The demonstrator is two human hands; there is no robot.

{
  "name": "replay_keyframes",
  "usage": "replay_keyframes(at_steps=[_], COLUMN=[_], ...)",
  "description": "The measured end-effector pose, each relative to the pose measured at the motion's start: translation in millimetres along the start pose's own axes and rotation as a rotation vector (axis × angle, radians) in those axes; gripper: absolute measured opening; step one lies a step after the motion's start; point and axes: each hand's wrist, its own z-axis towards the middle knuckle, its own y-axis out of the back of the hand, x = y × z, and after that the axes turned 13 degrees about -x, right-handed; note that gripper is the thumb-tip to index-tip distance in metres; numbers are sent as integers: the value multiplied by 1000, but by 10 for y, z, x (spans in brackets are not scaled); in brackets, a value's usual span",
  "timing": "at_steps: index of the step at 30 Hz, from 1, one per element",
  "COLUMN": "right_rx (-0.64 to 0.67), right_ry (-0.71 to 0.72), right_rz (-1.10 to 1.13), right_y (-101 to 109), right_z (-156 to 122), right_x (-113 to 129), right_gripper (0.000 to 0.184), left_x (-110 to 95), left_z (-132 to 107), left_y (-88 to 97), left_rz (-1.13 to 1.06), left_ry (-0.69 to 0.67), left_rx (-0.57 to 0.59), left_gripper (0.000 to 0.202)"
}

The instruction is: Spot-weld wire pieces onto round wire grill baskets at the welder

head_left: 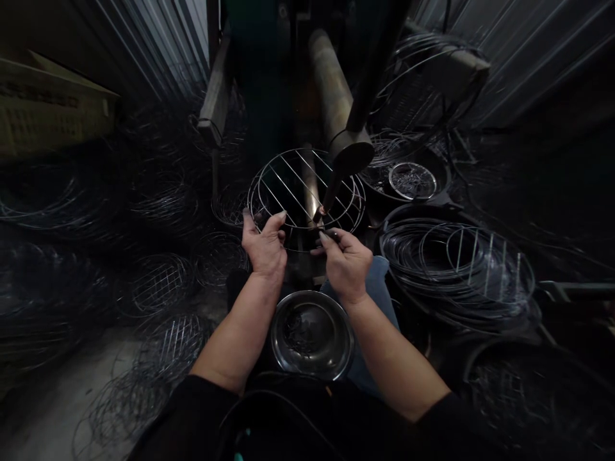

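A round wire rack (288, 186) with parallel cross wires is held flat under the tip of a spot-welding electrode (321, 212). My left hand (263, 246) grips the rack's near-left rim, fingers curled over the wire. My right hand (344, 259) pinches the near rim just right of the electrode tip. A thick cylindrical arm (331, 89) of the welding machine slopes down to the electrode above the rack.
A shiny metal bowl (311, 333) sits between my forearms. A stack of wire rings (456, 269) with a partly wired rack lies at right. Finished wire racks (158, 282) are piled on the floor at left. Another bowl (412, 179) stands behind right.
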Motion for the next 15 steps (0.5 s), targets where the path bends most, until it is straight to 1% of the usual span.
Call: replay_keyframes(at_steps=[5,11,15], right_rx=[6,-45,-38], right_ry=[-98,-134,-147], right_rz=[96,139,131], right_y=[-38,-58,-73], right_z=[54,29,39], right_x=[-4,-35,-13], right_gripper=[20,21,23], left_x=[7,17,6], left_z=[6,52,81], left_y=[-44,-65,-90], left_rz=[-20,0,2], left_ry=[-12,-27,-44], left_rx=[-1,15,42], left_gripper=[79,73,66])
